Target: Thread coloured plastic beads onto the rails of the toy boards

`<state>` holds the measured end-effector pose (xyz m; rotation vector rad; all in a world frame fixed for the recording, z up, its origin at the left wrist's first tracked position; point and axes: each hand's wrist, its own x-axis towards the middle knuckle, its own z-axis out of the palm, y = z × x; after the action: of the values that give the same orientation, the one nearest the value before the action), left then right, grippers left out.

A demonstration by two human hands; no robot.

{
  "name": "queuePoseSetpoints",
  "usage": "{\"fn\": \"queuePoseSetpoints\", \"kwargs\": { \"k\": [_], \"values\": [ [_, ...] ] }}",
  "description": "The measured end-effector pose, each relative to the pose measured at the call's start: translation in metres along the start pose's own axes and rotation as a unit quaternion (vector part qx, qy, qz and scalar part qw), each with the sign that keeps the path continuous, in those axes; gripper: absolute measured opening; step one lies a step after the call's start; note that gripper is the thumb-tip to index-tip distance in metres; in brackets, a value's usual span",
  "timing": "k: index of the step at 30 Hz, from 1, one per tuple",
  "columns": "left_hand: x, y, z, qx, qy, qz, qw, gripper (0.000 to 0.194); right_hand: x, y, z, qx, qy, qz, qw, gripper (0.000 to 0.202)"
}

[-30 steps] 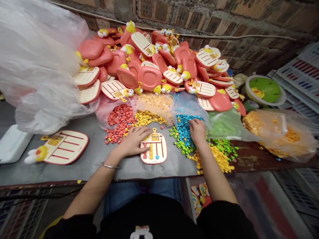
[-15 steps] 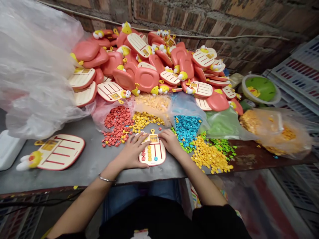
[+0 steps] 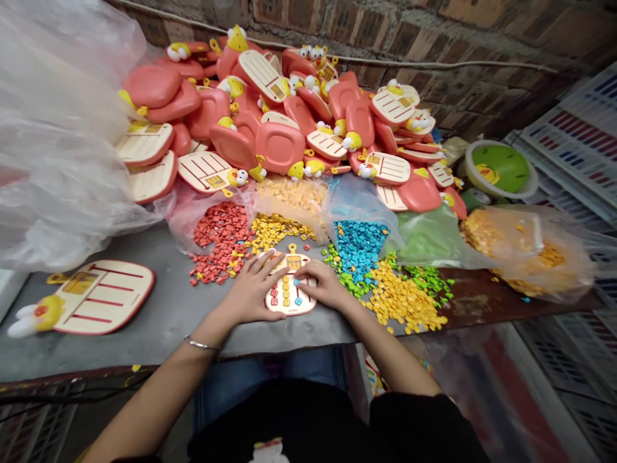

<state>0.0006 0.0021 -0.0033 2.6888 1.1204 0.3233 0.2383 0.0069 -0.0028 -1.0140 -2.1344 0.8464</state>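
- Board [image 3: 292, 292]: we see it lying face up near the front edge of the table [image 3: 183, 318], between and partly beneath the hands;
- Left hand [image 3: 255, 283]: we see it spread wide, palm down, fingers over the board's left side, thumb along its near edge; we make out nothing gripped in it, and judge that it steadies the board;
- Right hand [image 3: 325, 283]: we find its fingers loosely curled over the board's right half, tips at the upper blue piece [image 3: 297, 282]; whether they pinch or press it, we cannot tell;
- Change: half a second ago this hand is at the board's upper right edge, and we count one blue piece on the board; now we count two, the lower blue piece [image 3: 298, 301] just below the other; we take the third column to be filling;
- Neighbouring columns: we note red pieces [image 3: 274, 301] and yellow pieces [image 3: 286, 292], left of the blue;
- Supply: we observe the blue pile [image 3: 361, 244] beyond the right hand, the red pile [image 3: 224, 235] beyond the left.
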Motion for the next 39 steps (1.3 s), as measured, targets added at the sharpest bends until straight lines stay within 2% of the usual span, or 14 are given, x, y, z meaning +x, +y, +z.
{"fn": "queuePoseSetpoints", "kwargs": {
  "k": [2,3,4,6,8,9,11,14,21,23,26,29,33,39],
  "values": [
    [0.000,-0.001,0.000,0.000,0.001,-0.001,1.000,0.094,-0.004,-0.002,-0.014,0.015,-0.071,-0.031,0.997,0.013],
    [0.000,-0.001,0.000,0.000,0.001,-0.002,1.000,0.094,-0.007,0.000,-0.024,0.021,-0.076,-0.032,0.996,0.015],
    [0.000,-0.001,0.000,0.001,0.002,-0.003,1.000,0.094,-0.010,0.003,-0.035,0.020,-0.048,-0.021,0.998,0.016],
    [0.001,-0.002,0.000,0.002,0.003,-0.006,1.000,0.095,-0.014,0.015,-0.059,-0.031,0.077,0.032,0.996,0.017],
    [0.001,-0.002,0.000,0.001,0.004,-0.008,1.000,0.095,-0.014,0.032,-0.079,-0.139,0.174,0.097,0.970,0.016],
    [0.001,-0.002,0.000,0.000,0.003,-0.009,1.000,0.095,-0.013,0.040,-0.086,-0.192,0.176,0.122,0.958,0.016],
    [0.001,-0.001,-0.001,0.002,0.000,-0.010,1.000,0.094,-0.010,0.053,-0.092,-0.270,0.124,0.150,0.943,0.015],
    [0.001,-0.001,-0.002,0.004,-0.005,-0.011,1.000,0.094,-0.009,0.061,-0.089,-0.314,0.084,0.151,0.933,0.020],
    [0.002,-0.001,-0.003,0.000,-0.014,-0.014,1.000,0.096,-0.014,0.037,-0.075,-0.254,0.225,0.085,0.937,0.027],
    [0.002,-0.001,-0.003,0.000,-0.015,-0.013,1.000,0.096,-0.007,0.026,-0.063,-0.228,0.199,0.046,0.952,0.027],
    [0.002,-0.001,-0.003,-0.002,-0.013,-0.012,1.000,0.096,0.010,0.018,-0.040,-0.186,0.115,0.006,0.976,0.027],
    [0.001,-0.001,-0.003,-0.003,-0.011,-0.011,1.000,0.096,0.024,0.021,-0.019,-0.183,0.076,-0.006,0.980,0.025],
    [0.002,-0.002,-0.002,-0.001,-0.015,-0.010,1.000,0.098,0.025,0.030,-0.004,-0.206,0.059,-0.021,0.977,0.024],
    [0.002,-0.001,-0.003,0.005,-0.009,-0.014,1.000,0.097,0.009,0.022,-0.005,-0.185,0.087,-0.023,0.979,0.022]
  ]
}}
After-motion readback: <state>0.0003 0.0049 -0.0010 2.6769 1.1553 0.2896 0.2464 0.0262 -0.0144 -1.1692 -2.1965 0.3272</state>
